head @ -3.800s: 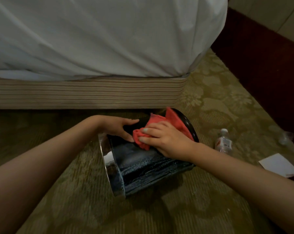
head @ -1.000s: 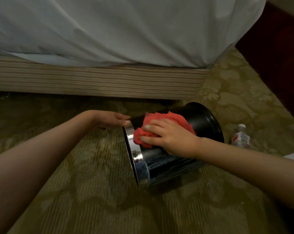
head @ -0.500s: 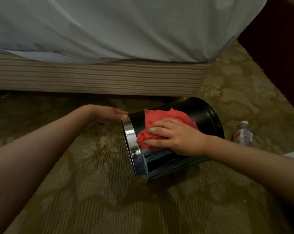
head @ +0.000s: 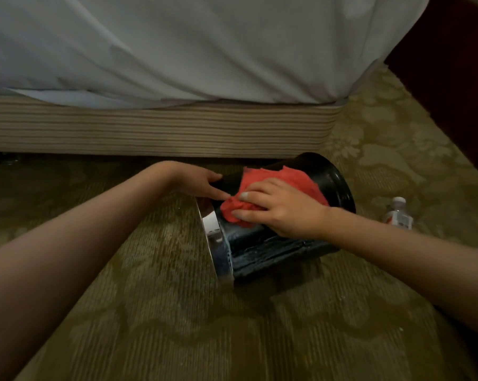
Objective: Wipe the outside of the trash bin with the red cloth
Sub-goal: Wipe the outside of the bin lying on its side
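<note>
**Cloth pressed to the bin's upper side, near the rim**

The right hand [head: 281,207] lies palm-down on the bin, its fingers and thumb gathered round a wad of the red cloth [head: 298,178]. It pins the wad against the dark wall, and the rest of the cloth trails back toward the base. The grip looks meant to keep the cloth bunched so that pressure goes through it rather than letting it slide loose.

The left hand [head: 202,182] is laid flat, fingers straight. Its fingertips touch the bin's far upper side just beside the cloth, probably to stop the round body rolling under the wiping.

The trash bin [head: 265,250] lies on its side on the patterned carpet [head: 177,312]. Its chrome rim [head: 214,239] faces left and its base points right, toward the corner of the bed. The near lower wall shows pale streaks and seems not yet wiped.

There is open carpet to the left and in front, so the bin could be rolled that way. Behind it the striped bed base [head: 149,127] is near, and a water bottle [head: 398,215] lies to the right, apart from the bin.
</note>
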Demonstrator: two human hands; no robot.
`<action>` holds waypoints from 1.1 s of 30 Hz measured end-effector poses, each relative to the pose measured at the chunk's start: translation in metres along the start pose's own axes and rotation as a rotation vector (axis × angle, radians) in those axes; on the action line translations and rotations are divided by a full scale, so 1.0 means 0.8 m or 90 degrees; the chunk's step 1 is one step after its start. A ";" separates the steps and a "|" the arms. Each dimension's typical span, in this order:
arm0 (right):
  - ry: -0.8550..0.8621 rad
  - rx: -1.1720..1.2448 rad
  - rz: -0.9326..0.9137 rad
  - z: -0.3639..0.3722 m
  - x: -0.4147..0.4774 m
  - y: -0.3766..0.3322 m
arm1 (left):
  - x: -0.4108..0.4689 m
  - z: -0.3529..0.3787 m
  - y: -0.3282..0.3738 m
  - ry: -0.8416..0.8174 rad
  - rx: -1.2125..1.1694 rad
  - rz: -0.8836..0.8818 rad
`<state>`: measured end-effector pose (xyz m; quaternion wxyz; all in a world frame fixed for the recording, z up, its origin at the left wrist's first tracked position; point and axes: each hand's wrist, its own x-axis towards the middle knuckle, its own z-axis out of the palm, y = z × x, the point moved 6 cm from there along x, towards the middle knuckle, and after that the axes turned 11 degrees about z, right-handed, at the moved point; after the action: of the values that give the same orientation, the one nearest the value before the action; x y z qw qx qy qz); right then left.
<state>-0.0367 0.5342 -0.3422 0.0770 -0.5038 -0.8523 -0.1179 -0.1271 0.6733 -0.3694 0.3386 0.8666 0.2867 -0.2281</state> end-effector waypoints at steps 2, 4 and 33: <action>0.001 0.007 -0.027 0.013 0.013 -0.020 | 0.001 0.000 -0.005 0.015 -0.016 0.005; 0.000 -0.015 -0.027 0.013 0.005 -0.011 | 0.004 0.001 -0.009 0.023 -0.078 0.012; 0.010 0.076 0.103 0.022 0.000 -0.003 | -0.005 -0.002 -0.010 0.025 -0.068 0.038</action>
<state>-0.0393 0.5379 -0.3591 0.1227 -0.5644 -0.8138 -0.0644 -0.1354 0.6780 -0.3695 0.3856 0.8596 0.2794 -0.1853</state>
